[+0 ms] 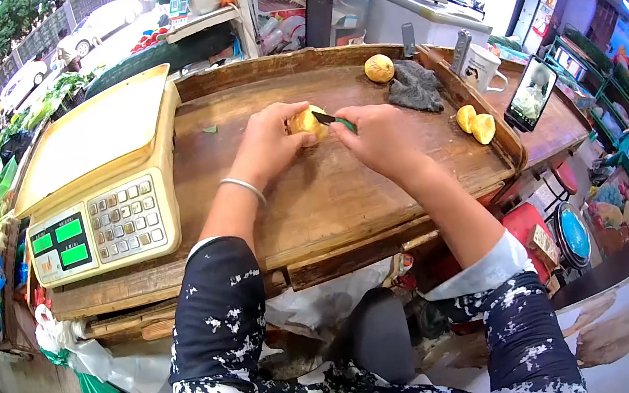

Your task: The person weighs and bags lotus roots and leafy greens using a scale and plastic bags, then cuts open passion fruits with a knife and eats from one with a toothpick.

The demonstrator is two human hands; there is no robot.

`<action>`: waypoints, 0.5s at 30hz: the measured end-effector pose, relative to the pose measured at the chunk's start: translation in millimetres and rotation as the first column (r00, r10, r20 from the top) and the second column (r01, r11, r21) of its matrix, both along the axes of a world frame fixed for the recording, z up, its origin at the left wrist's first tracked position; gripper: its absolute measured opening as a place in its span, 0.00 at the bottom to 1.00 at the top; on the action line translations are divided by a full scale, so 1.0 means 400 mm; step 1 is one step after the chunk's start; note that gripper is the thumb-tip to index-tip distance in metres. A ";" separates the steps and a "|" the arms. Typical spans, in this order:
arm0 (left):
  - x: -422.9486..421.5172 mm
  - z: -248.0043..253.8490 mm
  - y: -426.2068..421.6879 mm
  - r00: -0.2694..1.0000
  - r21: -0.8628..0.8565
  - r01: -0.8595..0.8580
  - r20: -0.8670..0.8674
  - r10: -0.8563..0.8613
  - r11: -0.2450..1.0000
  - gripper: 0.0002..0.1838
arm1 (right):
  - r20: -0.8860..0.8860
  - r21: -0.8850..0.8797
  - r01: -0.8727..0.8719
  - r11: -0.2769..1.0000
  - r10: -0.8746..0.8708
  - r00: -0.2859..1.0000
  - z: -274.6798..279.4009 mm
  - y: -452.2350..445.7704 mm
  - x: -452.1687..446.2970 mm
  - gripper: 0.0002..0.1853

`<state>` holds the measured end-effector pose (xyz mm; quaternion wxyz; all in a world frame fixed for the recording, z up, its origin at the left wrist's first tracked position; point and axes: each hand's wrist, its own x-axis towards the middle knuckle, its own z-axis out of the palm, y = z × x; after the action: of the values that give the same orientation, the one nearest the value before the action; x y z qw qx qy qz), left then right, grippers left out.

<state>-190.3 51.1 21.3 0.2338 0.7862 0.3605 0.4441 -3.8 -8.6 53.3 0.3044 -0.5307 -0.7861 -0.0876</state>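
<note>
Above the wooden tray table, my left hand is closed round a yellow, partly peeled fruit. My right hand grips a small knife with a green handle and a dark blade. The blade points left and meets the fruit's right side. Toward the back right lies another round yellow fruit, beside a crumpled grey cloth. Two yellow fruit pieces rest near the tray's right edge.
A scale with green displays stands at the left. On the right are a white mug and an upright phone. The tray's raised wooden rim runs along the back. Leafy vegetables lie beyond the scale.
</note>
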 end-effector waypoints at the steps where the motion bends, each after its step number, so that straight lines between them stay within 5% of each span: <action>1: 0.002 -0.003 0.002 1.000 -0.045 -0.027 0.010 0.027 0.999 0.27 | -0.001 -0.004 0.002 1.000 -0.002 1.000 -0.017 0.017 -0.005 0.12; 5: -0.001 -0.005 0.009 1.000 -0.009 0.006 -0.011 -0.006 1.000 0.26 | 0.092 -0.005 0.017 1.000 -0.016 0.996 -0.029 0.032 -0.014 0.11; 7: -0.010 0.009 -0.001 0.988 -0.087 -0.125 -0.099 0.116 0.988 0.24 | -0.040 0.020 -0.019 1.000 0.019 0.999 -0.009 -0.005 -0.003 0.11; 10: -0.009 0.005 0.008 0.997 -0.205 -0.078 0.007 0.081 0.976 0.24 | -0.056 0.036 -0.031 0.999 0.033 0.998 -0.024 0.003 0.002 0.12; 15: -0.020 -0.007 0.032 0.995 -0.120 -0.095 -0.004 0.095 0.988 0.25 | 0.070 0.043 -0.030 0.999 0.026 0.997 -0.065 0.060 -0.031 0.11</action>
<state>-198.2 63.9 18.5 0.2594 0.7524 0.4234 0.4328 -16.2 15.4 27.4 0.2896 -0.5095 -0.8015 -0.1188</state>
